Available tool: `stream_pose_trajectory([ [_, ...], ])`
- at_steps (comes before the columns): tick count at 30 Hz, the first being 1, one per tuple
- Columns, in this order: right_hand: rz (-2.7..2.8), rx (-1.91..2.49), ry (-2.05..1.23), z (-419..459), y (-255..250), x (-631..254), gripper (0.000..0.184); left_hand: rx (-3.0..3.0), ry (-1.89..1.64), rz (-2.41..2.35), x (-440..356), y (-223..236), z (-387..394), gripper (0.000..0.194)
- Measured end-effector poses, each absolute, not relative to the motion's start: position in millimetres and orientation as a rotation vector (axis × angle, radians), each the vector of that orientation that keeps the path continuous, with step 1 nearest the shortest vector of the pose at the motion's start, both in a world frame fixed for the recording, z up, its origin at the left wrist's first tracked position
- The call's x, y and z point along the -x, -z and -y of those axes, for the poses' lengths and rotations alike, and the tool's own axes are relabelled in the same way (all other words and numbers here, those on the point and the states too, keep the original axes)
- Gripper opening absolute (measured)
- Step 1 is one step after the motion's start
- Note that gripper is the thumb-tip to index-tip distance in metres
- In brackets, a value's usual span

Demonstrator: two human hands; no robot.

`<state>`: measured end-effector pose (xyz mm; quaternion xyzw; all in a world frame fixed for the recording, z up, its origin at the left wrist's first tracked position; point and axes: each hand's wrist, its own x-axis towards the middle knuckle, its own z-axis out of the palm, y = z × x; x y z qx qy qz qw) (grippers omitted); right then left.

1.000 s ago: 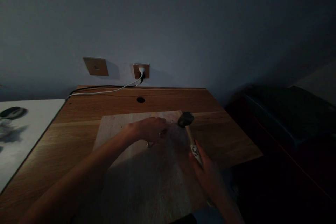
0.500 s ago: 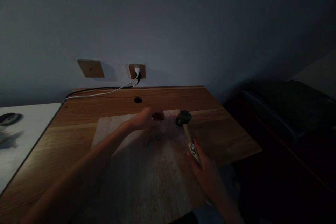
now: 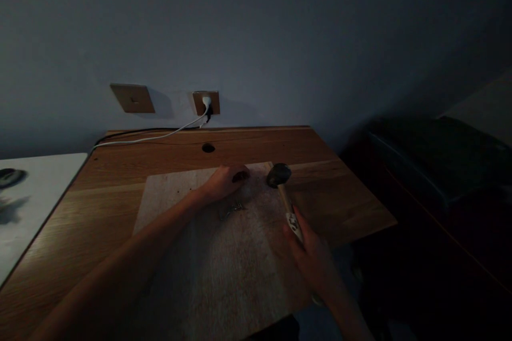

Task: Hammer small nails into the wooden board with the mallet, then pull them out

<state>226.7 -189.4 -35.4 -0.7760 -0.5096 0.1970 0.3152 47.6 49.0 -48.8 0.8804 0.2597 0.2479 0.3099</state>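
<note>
My right hand (image 3: 314, 258) grips the light handle of a mallet (image 3: 291, 217). Its dark, thick head (image 3: 279, 175) is over the right edge of a pale wooden board (image 3: 240, 261), just right of my other hand. My left hand (image 3: 224, 181) rests near the far edge of the board with its fingers curled together. Whatever sits between those fingertips is too dark and small to name. Several small thin metal pieces, like nails (image 3: 232, 208), lie on the board just below my left hand.
The board lies on a brown wooden desk (image 3: 336, 197) with a round cable hole (image 3: 208, 147). White and black cables (image 3: 148, 140) run along the back to a wall socket (image 3: 206, 102). A white surface (image 3: 44, 192) adjoins at left. A dark bulky object (image 3: 436, 154) stands at right.
My left hand has lowered slightly relative to the board, and its fingers look more closed. The mallet has barely moved in my right hand. The whole view has shifted a little.
</note>
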Motion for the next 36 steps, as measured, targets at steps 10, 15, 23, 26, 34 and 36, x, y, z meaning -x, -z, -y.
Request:
stream_pose_trajectory([
  [10, 1.301, 2.038, -0.560, 189.8, 33.8, -226.6, 0.061, -2.226, -0.668, -0.745, -50.6, 53.0, -54.2, 0.014],
  [15, 1.281, 2.008, -0.575, 191.8, 29.0, -230.9, 0.063, -2.246, -0.633, -0.706, -49.6, 52.5, -56.9, 0.009],
  [23, 1.477, 1.891, -0.571, 174.8, 11.6, -213.3, 0.060, -2.287, -0.601, -0.670, -41.0, 49.7, -56.6, 0.078],
  [26, 1.589, 1.905, -0.591, 166.8, 10.9, -203.9, 0.060, -2.264, -0.630, -0.696, -43.6, 53.4, -56.1, 0.073],
  [34, 1.463, 1.926, -0.568, 177.1, 14.6, -208.1, 0.059, -2.283, -0.596, -0.720, -45.8, 52.7, -56.3, 0.008],
  [36, 1.457, 1.918, -0.564, 178.8, 16.1, -209.3, 0.062, -2.276, -0.587, -0.682, -45.1, 50.6, -55.0, 0.008],
])
